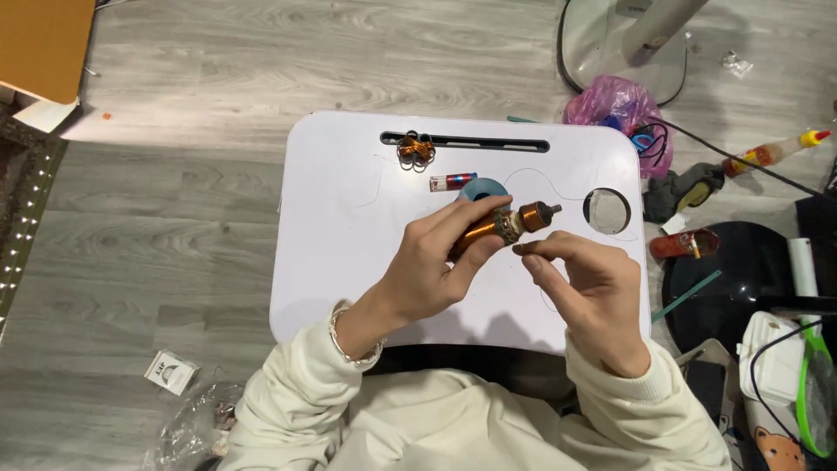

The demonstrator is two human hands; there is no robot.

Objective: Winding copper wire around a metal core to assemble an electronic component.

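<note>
Gripping a copper-wound motor rotor (506, 225), both hands meet above the white lap tray (349, 262).

Lap tray (349, 262), frame centre: smooth white plastic, matt sheen. Motor armature (501, 228), centre: glossy copper wire windings, dull grey metal shaft. Wire coil (416, 151), upper centre: shiny copper. Floor (218, 87): grey wood-grain boards, matt. Bag (610, 100), upper right: crinkled pink plastic film. Sleeves (288, 392), bottom: soft cream cloth.

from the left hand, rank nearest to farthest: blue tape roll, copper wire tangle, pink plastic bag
Measured from the left hand:
1. Blue tape roll, just beyond the fingertips.
2. Copper wire tangle, farther up by the tray slot.
3. Pink plastic bag, off the tray's far right corner.
</note>
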